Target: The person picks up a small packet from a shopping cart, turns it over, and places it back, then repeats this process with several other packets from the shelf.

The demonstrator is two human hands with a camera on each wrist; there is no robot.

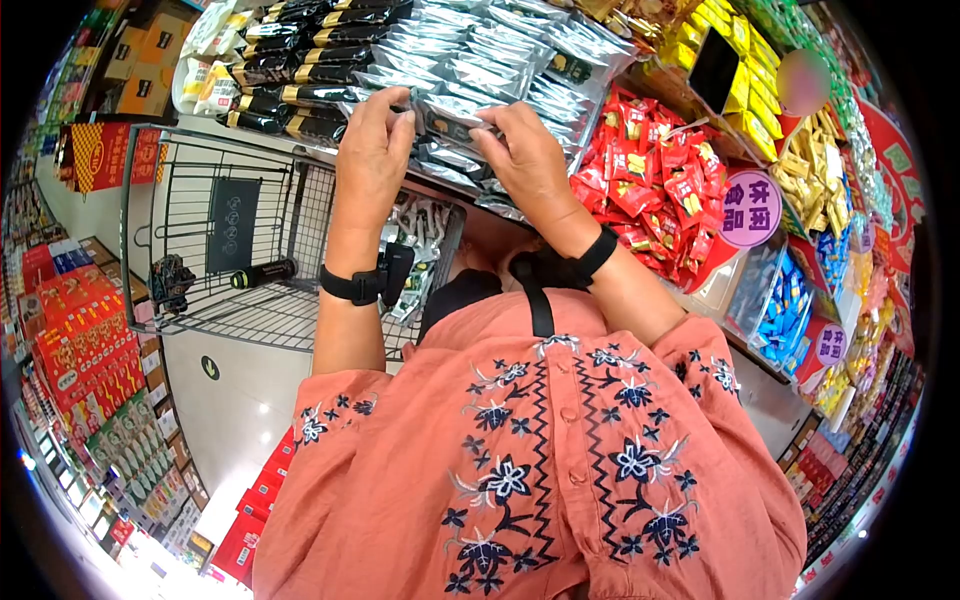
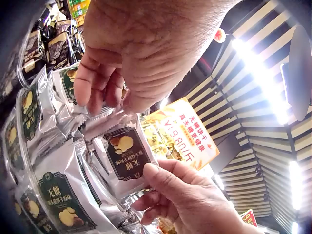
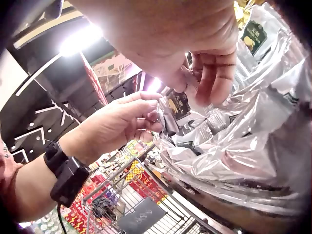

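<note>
Between my hands is a silver biscuit packet (image 2: 126,153) with a dark label picturing biscuits. My left hand (image 1: 375,150) pinches one end of it, as the left wrist view shows from close by. At the opposite end, my right hand (image 1: 528,155) grips the packet's edge, thumb on the front. Both hands are over the near part of a display heaped with similar silver packets (image 1: 460,55). More of these packets (image 2: 63,200) lie close below the fingers in the left wrist view.
A wire shopping cart (image 1: 235,185) stands at the left, a dark bottle (image 1: 264,274) inside. Black-wrapped packets (image 1: 330,55) adjoin the silver ones. Red packets (image 1: 640,165) fill a bin on the right, below yellow packets (image 1: 760,105). A price sign (image 2: 185,131) rises behind the display.
</note>
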